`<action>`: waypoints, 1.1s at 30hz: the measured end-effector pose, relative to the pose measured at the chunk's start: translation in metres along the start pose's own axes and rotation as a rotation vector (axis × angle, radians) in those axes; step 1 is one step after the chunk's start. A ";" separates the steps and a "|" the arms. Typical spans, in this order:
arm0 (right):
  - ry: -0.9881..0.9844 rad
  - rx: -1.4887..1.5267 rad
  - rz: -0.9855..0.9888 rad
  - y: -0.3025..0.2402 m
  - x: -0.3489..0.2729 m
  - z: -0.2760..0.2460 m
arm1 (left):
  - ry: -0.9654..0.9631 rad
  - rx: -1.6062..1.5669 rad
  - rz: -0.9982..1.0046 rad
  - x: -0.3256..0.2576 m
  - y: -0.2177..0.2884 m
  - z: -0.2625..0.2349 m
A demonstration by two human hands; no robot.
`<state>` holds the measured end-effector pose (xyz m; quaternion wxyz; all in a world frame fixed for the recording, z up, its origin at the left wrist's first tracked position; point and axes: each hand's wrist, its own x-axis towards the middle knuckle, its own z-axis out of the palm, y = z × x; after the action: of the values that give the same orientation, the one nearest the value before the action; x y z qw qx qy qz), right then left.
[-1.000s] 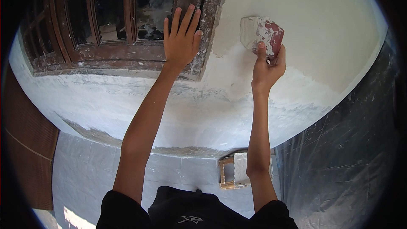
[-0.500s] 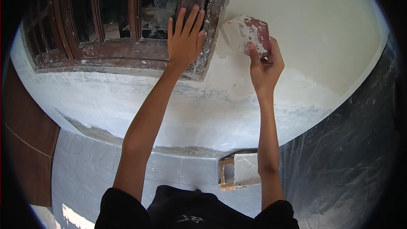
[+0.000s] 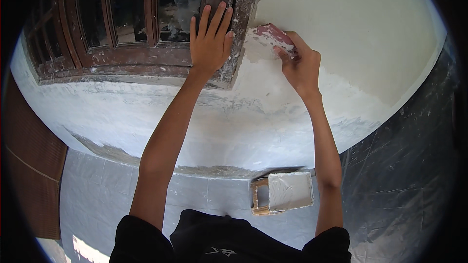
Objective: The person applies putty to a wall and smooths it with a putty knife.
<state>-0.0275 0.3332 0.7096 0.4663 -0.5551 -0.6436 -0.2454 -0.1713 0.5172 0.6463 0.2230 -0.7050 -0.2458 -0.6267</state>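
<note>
My left hand (image 3: pixel 210 44) lies flat with fingers spread against the brown wooden window frame (image 3: pixel 146 58), near its lower right corner. In my right hand (image 3: pixel 302 65) is a reddish, flat putty scraper (image 3: pixel 275 36), smeared with white filler and pinched between thumb and fingers. The scraper is tilted, its far left edge against the wall (image 3: pixel 341 34) close beside the frame's right side. Damp-looking beige filler coats the upper right of the wall, with paler, patchy white plaster below. Part of the scraper's grip end is hidden by my fingers.
On the grey-covered floor (image 3: pixel 214 195) below the wall, a tray of white filler (image 3: pixel 290 190) rests on a small wooden stand (image 3: pixel 262 197). A brown woven panel (image 3: pixel 31 185) stands at left, and dark sheeting (image 3: pixel 399 180) lies at right.
My right hand has turned the scraper and shifted it left and slightly down toward the window frame. The scraper now appears more edge-on. My left hand stays flat on the frame.
</note>
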 end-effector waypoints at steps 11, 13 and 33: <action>0.028 -0.025 -0.043 -0.019 0.023 -0.004 | -0.008 0.001 0.002 -0.002 -0.003 -0.002; 0.183 -0.076 0.014 -0.020 0.031 -0.017 | -0.011 0.002 0.003 -0.003 -0.001 -0.001; 0.052 -0.005 -0.035 -0.015 0.025 -0.001 | -0.003 -0.001 -0.003 -0.001 0.003 0.002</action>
<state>-0.0395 0.3401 0.7347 0.4770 -0.5384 -0.6403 -0.2694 -0.1687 0.5161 0.6448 0.2214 -0.7057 -0.2470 -0.6260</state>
